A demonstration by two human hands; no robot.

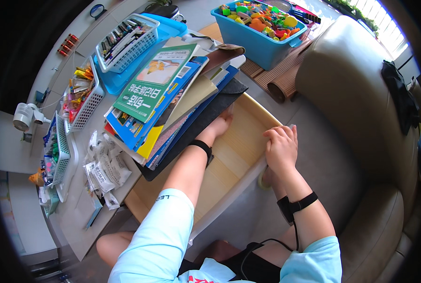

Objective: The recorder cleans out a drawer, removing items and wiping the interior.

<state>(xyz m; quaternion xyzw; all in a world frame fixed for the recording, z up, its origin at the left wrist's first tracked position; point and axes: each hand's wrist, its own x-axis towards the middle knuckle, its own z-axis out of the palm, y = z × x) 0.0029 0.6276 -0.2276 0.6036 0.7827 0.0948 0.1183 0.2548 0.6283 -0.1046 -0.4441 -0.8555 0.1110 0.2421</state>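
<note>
An open wooden drawer (246, 141) juts out before me, its pale bottom bare where I can see it. My left hand (221, 123) reaches into it, and its fingertips are partly hidden by the overhanging black folder (192, 139); whether it grips anything does not show. On the tabletop above, that folder lies at the bottom of a leaning stack of books and papers (175, 106), topped by a green-covered book (154, 85). At the drawer's right front corner, my right hand (282, 146) has its fingers curled over the rim.
White-wrapped packets (106, 169) lie on the table (79, 208) at left. Beyond them are baskets of small items (56, 148), (85, 95) and a basket of pens (125, 42). A blue toy bin (256, 46) stands behind; a leather sofa (352, 70) bounds the right.
</note>
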